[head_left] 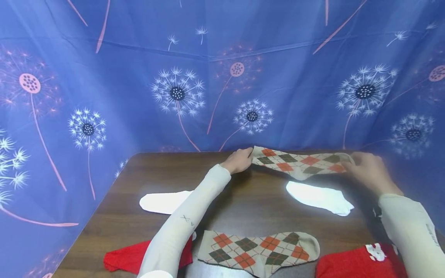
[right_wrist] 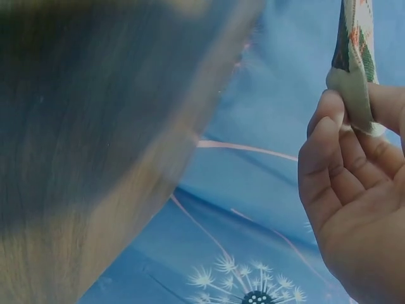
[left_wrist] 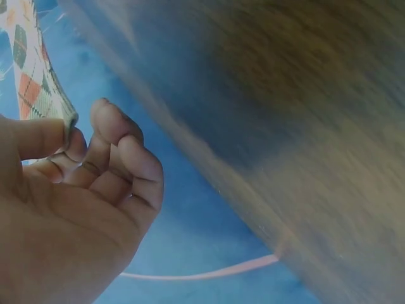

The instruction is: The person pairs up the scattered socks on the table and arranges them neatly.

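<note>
A: Left side?
B: Left grip (head_left: pixel 238 160) is pinched closed, thumb and finger on the cuff of the held argyle sock (head_left: pixel 278 160). Other fingers loosely curled.
A: Right?
B: Right grip (head_left: pixel 370 172), same deal: thumb and finger pinch the toe end (bit blurred in the head view, clear at the wrist).
A: Sock position?
B: Strung sideways between the two, at the far edge of the surface (head_left: pixel 250 214), heel sagging toward the near side. Can't tell if the heel touches down.
A: Rest of layout?
B: Second argyle sock (head_left: pixel 257 251) flat at the near side, toe to the right. Left white sock (head_left: pixel 161 202) partly behind the left sleeve (head_left: pixel 187 216); right white sock (head_left: pixel 320 197) just nearside of the held one. Red knit pieces flank the flat argyle: left red piece (head_left: pixel 126 256), right red piece (head_left: pixel 351 264) with a white patch.
A: Backdrop?
B: Blue cloth (head_left: pixel 295 77), dandelion print.
</note>
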